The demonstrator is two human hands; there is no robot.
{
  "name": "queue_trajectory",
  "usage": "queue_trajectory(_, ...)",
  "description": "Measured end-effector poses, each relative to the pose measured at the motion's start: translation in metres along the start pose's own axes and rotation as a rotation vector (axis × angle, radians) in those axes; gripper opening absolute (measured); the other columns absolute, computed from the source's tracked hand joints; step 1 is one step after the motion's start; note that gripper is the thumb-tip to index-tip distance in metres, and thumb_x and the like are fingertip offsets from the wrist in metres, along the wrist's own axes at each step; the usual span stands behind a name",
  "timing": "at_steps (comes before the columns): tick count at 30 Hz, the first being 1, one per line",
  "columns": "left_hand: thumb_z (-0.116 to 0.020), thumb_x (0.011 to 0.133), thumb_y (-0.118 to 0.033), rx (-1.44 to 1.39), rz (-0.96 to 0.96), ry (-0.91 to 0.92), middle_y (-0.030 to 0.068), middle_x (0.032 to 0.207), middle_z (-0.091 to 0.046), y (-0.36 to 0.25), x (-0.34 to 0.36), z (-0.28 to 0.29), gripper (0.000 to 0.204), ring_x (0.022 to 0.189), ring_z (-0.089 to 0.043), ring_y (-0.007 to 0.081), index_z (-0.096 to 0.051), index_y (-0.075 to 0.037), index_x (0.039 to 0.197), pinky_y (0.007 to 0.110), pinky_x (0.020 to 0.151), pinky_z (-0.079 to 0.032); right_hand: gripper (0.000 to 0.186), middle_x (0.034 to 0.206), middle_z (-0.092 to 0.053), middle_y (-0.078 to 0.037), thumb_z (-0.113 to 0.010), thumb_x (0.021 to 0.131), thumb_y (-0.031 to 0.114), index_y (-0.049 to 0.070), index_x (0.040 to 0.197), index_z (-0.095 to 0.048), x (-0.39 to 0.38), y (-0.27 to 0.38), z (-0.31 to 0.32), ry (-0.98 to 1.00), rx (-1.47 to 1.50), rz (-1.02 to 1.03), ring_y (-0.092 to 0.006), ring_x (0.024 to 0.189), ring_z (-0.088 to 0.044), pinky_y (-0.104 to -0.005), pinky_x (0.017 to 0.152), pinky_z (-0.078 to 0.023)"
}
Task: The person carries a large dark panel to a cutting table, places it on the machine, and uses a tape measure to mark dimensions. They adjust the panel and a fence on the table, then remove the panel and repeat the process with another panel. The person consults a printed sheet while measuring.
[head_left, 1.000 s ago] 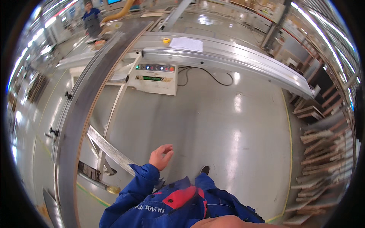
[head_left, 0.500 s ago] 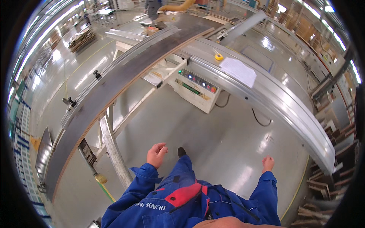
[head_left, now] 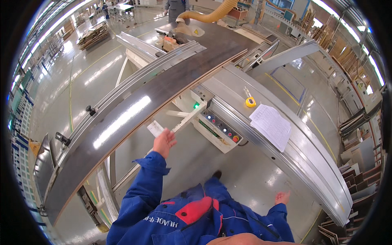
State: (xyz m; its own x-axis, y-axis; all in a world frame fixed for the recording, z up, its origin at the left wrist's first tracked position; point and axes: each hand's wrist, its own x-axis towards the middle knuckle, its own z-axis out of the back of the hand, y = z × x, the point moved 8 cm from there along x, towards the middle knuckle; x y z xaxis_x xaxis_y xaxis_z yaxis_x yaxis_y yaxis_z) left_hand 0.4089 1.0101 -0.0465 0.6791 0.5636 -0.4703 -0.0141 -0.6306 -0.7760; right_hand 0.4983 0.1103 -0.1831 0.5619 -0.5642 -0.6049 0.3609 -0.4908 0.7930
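Note:
My left hand reaches forward in mid-air, empty, its fingers loosely bent and apart. It is nearest the front edge of a long dark board lying across a sliding table saw. Just beyond the fingertips shows a small white plate of the machine. Low at the right hangs my right hand, holding nothing, its fingers slightly curled. Ahead of me are a control panel with lit buttons and the saw's silver sliding table. On that table lie a yellow tape measure and written paper sheets.
A yellow hose runs to the saw guard. Another person in grey stands beyond the board. The aluminium fence carries black stops. Board offcuts stand at the right; stacked boards lie far left.
I have stepped forward, so the saw, board and panel appear closer. My left hand has risen forward toward the board's edge; my right hand has swung lower.

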Motion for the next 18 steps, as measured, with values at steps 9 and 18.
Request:
queue_trajectory(9,-0.073,0.093,-0.065,-0.623,0.060,-0.303,0.0271,0.169,-0.023,-0.022,0.185,-0.029,0.125,0.154,-0.034,0.0393,0.001,0.002,0.168,0.051,0.124,-0.036,0.079,0.104,-0.070,-0.016,-0.054,0.096,0.072,0.000,0.125,-0.064,0.154,0.030,-0.161,-0.405,0.257,0.094,-0.0285,0.082,-0.066,-0.0444,0.077,-0.056)
queue_trajectory(18,-0.061,0.096,-0.070,-0.867,-0.266,-0.691,0.0012,0.133,-0.072,-0.044,0.275,-0.026,0.068,0.120,-0.066,0.0260,-0.069,-0.015,0.134,0.044,0.107,-0.051,0.070,0.109,-0.075,-0.018,-0.057,0.096,0.065,0.003,0.126,-0.069,0.111,0.054,-0.208,-0.987,-0.033,0.068,-0.0342,0.096,-0.073,-0.0488,0.087,-0.059)
